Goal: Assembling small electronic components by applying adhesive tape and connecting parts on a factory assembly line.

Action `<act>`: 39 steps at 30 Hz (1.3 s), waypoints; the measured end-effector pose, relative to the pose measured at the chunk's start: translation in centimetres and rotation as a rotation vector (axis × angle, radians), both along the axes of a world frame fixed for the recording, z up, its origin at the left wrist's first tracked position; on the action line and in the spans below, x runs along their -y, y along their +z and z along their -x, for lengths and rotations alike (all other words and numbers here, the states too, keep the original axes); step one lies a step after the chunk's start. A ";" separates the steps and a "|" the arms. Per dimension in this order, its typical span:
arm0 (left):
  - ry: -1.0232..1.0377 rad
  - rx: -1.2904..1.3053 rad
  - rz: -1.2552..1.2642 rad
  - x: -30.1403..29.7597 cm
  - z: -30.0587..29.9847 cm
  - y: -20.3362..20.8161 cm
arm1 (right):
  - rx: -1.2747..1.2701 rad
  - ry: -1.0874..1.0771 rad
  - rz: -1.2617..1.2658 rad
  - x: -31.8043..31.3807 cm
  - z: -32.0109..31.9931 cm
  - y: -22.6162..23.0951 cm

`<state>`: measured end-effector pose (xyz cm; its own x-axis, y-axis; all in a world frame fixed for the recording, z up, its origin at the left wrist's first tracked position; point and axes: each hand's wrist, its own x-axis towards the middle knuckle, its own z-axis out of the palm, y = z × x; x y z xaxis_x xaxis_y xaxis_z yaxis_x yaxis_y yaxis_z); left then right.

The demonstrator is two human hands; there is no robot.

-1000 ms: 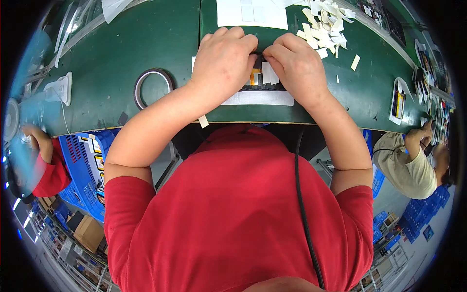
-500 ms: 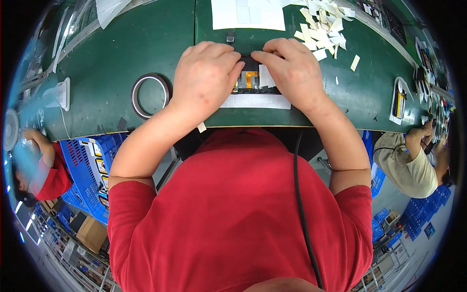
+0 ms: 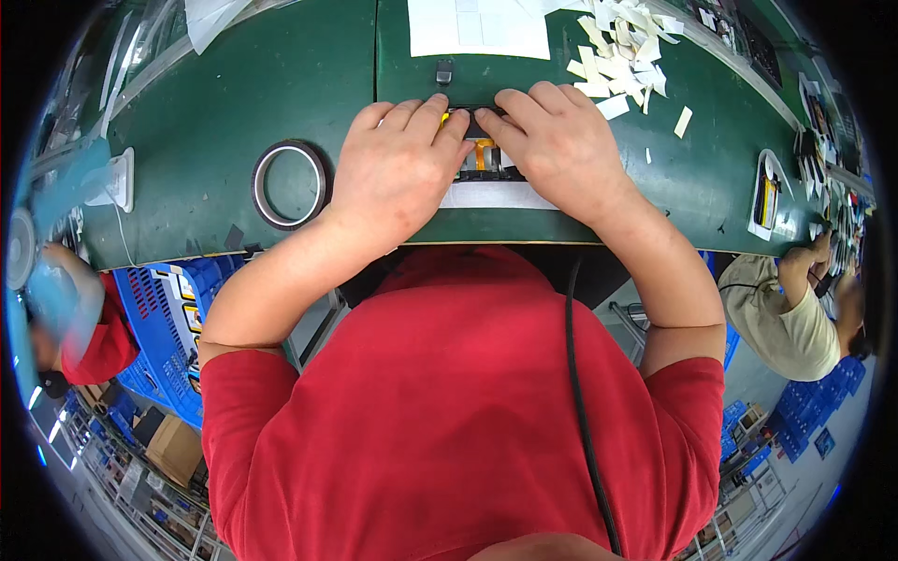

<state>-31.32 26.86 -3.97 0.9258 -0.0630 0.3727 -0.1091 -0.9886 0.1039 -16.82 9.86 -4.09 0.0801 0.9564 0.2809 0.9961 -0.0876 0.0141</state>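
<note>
Broad green workbench (image 3: 281,112) across the top, curving with the lens. At 12 o'clock, a white sheet (image 3: 477,28); at 1 o'clock, a loose heap of peeled white backing strips (image 3: 622,47); at 9 o'clock from the hands, a tape roll (image 3: 290,184) lying flat, well apart from them. Left hand (image 3: 398,173) and right hand (image 3: 561,150) side by side at the bench's near edge, fingers curled down and pressing on a small dark flat part (image 3: 482,159) with an orange flex strip, resting on a white liner (image 3: 491,194). No full grasp visible; fingertips pinning rather than clenching. Just beyond, at 12 o'clock, a small black piece (image 3: 443,71), untouched.

Judged step: aligning or pressing down something on the part, mid-way rather than finished. Next move likely calls for steady, even fingertip pressure and keeping the part square on its liner.
</note>
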 end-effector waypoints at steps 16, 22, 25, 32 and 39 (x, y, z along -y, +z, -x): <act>0.061 -0.105 -0.126 2.1 0.0 0.0 | -0.225 -0.120 -0.207 -2.3 -0.3 -1.1; 0.105 -0.113 -0.009 2.9 -0.4 0.1 | -0.232 -0.110 -0.186 -1.7 -0.9 -0.9; 0.132 -0.154 0.025 2.8 -0.3 0.0 | -0.547 -0.323 -0.281 0.0 -1.2 -0.2; 0.108 -0.110 -0.054 2.8 -0.4 -0.6 | -0.514 -0.302 -0.307 1.1 -0.8 -0.3; 0.150 -0.149 -0.048 3.0 -0.2 -0.5 | -0.370 -0.237 -0.280 0.6 -1.2 -0.6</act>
<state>-31.14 23.88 -4.46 0.9708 0.0651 0.2307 0.0525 -0.9968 0.0600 -15.65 9.25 -4.68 0.4274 0.7921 0.4357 0.8825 -0.2611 -0.3911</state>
